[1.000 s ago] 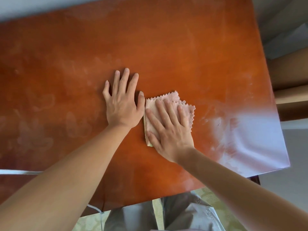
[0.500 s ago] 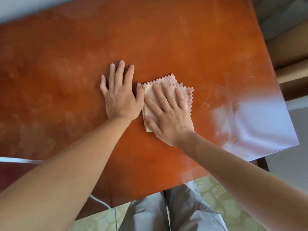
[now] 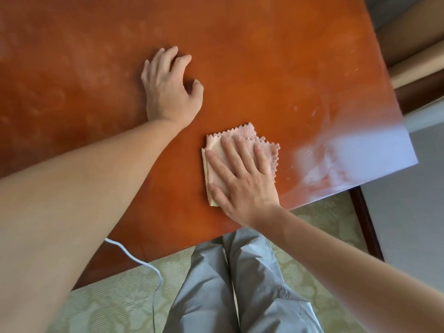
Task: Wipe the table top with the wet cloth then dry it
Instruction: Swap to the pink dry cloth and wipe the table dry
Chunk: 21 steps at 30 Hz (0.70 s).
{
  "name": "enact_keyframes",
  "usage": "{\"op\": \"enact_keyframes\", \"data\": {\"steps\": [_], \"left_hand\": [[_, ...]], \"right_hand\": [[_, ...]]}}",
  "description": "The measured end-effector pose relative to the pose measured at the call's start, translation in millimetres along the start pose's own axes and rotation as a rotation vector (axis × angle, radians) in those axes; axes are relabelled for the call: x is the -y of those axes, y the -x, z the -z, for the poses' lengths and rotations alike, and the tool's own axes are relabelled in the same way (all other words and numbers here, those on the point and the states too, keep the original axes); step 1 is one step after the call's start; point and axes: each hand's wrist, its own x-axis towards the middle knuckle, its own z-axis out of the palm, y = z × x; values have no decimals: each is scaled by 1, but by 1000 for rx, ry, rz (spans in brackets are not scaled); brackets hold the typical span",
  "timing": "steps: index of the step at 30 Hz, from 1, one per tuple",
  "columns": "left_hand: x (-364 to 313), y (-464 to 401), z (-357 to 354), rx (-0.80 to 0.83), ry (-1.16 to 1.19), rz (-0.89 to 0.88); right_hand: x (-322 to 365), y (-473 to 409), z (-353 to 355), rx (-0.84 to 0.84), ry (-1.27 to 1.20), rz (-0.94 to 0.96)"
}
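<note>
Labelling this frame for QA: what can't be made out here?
Head view only:
- Cloth: wet or dry is unreadable; right hand covers its middle.
- Table top: far and left edges cut off by the frame; glare washes out the near right corner.
- Left hand: fingertip contact with the table unclear.

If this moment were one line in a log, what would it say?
step: wiping | right hand: flat, presses cloth on table | left hand: on table, apart from cloth | smears near right edge

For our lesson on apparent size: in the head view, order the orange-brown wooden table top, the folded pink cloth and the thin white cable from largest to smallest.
1. Orange-brown wooden table top
2. Folded pink cloth
3. Thin white cable
</note>
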Motion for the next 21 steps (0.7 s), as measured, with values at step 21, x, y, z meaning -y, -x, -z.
{"op": "enact_keyframes", "data": {"steps": [21], "left_hand": [[-6,140,-7,5,-92,-71]], "right_hand": [[25,35,-7,-11,-17,-30]]}}
